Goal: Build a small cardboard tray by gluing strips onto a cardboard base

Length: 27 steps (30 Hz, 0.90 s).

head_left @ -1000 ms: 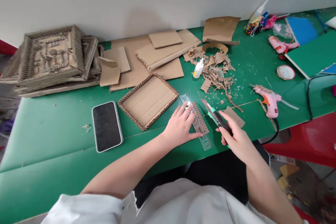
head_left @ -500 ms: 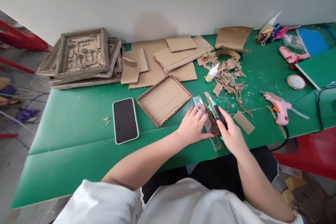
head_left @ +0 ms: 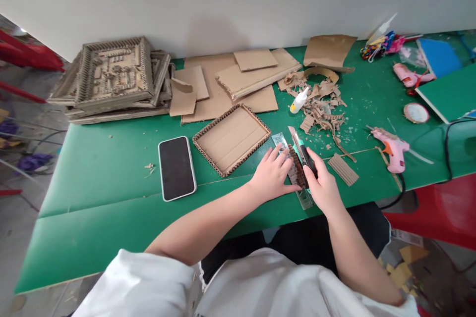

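Observation:
My left hand (head_left: 273, 171) lies with fingers spread over a clear ruler (head_left: 305, 200) and a brown corrugated cardboard strip (head_left: 296, 171), pressing them to the green table. In my right hand (head_left: 323, 185) is a box cutter (head_left: 305, 156) with a black and green handle, gripped along its body. Its blade is out and points away from me, alongside the strip. Part of the ruler is hidden under my left hand. A shallow cardboard tray (head_left: 232, 141) with a corrugated rim sits left of the ruler. A loose corrugated piece (head_left: 343, 169) is right of my right hand.
A phone (head_left: 177, 168) lies to the left. Cardboard frames (head_left: 115, 74) are stacked at the back left, with flat sheets (head_left: 256, 79) beside them. A glue bottle (head_left: 299, 101) rests by cardboard scraps (head_left: 327, 104). Pink glue guns (head_left: 394, 148) and tape (head_left: 416, 113) are right.
The whole view has shifted slightly. Both hands, the ruler and the box cutter keep nearly the same places relative to each other.

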Each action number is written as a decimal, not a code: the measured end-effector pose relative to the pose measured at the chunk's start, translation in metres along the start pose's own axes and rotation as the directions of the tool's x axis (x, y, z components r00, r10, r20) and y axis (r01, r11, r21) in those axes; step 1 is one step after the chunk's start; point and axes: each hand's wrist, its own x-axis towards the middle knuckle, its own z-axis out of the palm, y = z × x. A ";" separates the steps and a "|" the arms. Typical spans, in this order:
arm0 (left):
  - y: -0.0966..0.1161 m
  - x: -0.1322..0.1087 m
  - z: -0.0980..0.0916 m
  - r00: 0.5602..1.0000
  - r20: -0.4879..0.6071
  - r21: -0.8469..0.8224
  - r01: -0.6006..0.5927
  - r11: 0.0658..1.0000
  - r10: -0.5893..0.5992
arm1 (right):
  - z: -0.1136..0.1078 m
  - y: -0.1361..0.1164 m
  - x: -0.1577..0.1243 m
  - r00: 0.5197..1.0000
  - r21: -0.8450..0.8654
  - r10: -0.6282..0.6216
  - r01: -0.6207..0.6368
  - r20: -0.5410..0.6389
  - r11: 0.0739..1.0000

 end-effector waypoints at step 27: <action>0.001 0.000 -0.002 0.999 0.031 0.019 0.009 1.000 -0.009 | -0.013 0.010 -0.017 1.000 -0.062 -0.003 0.003 0.000 0.998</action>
